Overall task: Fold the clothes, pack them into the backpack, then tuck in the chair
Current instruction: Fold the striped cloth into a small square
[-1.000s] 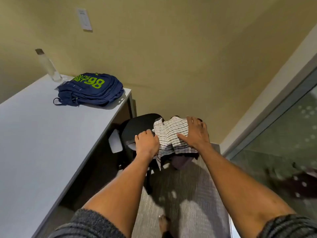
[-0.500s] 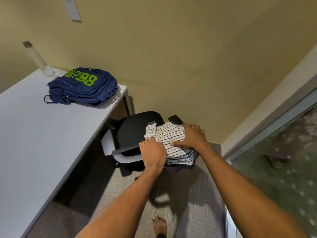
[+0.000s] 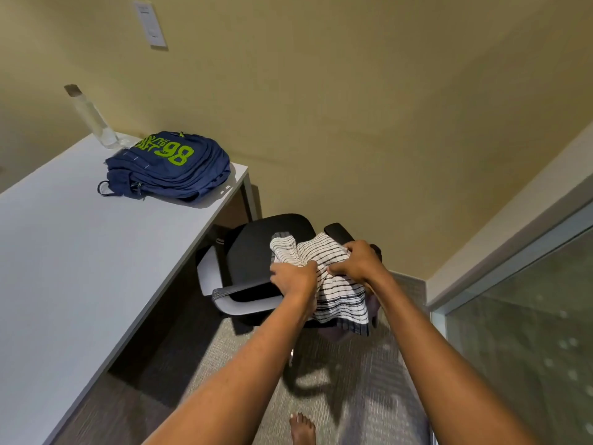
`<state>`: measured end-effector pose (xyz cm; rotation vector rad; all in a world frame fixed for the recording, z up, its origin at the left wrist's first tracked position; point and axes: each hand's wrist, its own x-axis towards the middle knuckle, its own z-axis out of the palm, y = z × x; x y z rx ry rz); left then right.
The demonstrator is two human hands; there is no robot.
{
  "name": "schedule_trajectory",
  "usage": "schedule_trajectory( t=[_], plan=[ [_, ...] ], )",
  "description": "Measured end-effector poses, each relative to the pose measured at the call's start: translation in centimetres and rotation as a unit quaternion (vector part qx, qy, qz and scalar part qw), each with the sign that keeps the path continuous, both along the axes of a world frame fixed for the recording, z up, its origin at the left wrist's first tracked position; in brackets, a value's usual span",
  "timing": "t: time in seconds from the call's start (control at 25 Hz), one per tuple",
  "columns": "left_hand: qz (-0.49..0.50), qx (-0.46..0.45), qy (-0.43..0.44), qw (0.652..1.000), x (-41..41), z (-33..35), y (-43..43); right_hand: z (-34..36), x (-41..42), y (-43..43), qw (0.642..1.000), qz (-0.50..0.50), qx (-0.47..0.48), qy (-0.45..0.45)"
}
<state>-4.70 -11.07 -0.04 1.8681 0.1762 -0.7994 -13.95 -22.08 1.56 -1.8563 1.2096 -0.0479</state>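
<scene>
A white garment with dark stripes (image 3: 340,293) hangs over the back of a black office chair (image 3: 256,252), with darker clothes partly hidden beneath it. My left hand (image 3: 293,279) grips the striped cloth at its left side, and my right hand (image 3: 356,263) pinches it close by on the right. A navy backpack with green lettering (image 3: 170,167) lies flat and closed at the far end of the white desk (image 3: 80,252). The chair stands out from the desk, off its right corner.
A clear water bottle (image 3: 93,118) stands behind the backpack near the wall. A glass partition (image 3: 529,332) runs along the right. My bare foot (image 3: 301,428) rests on the grey carpet below the chair. A white wall plate (image 3: 150,24) hangs high on the yellow wall.
My hands have drawn together and bunched the striped garment, from lying flat on it to gripping it. The view has shifted so the chair seat shows more.
</scene>
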Motion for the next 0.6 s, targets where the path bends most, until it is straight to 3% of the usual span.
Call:
schedule_trajectory(
  t=[0.08,0.2,0.36,0.6],
  plan=[
    [0.079,-0.136,0.164,0.974,0.4,1.1,0.7,0.9,-0.2,0.4,0.995,-0.029,0.056,-0.079],
    [-0.009,-0.222,0.242,0.944,0.5,5.0,2.7,2.6,0.4,0.9,0.979,-0.042,0.099,-0.172],
    [-0.121,-0.296,0.176,0.931,3.0,8.5,5.3,6.8,3.3,2.5,0.959,0.007,0.142,-0.244],
    [-0.057,-0.323,0.061,0.943,10.4,12.6,10.0,12.7,12.6,5.6,0.939,0.122,0.176,-0.271]
  ],
)
